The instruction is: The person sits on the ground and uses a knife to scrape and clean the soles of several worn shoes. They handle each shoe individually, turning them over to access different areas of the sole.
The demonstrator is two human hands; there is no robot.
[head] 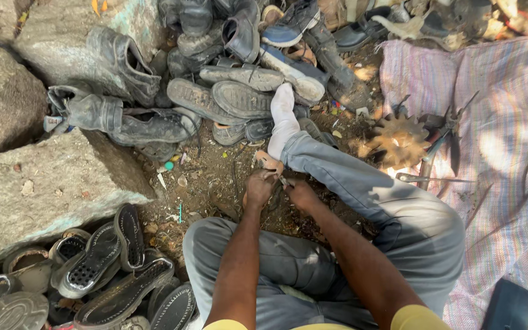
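Note:
I sit on the ground with grey trousers and one leg stretched out, a white sock (283, 116) on its foot. My left hand (259, 187) grips a small tan piece of footwear (268, 161) low beside that leg. My right hand (300, 194) is closed next to it, pinching something small against the piece; what it holds is too small to tell. Both hands work close together over the dirt.
A heap of worn dark shoes and boots (233, 67) lies ahead. Sandals and soles (105, 269) pile at lower left beside big rocks (44, 183). A striped cloth (508, 153) on the right carries a rusty toothed wheel (398, 139) and metal tools (441, 140).

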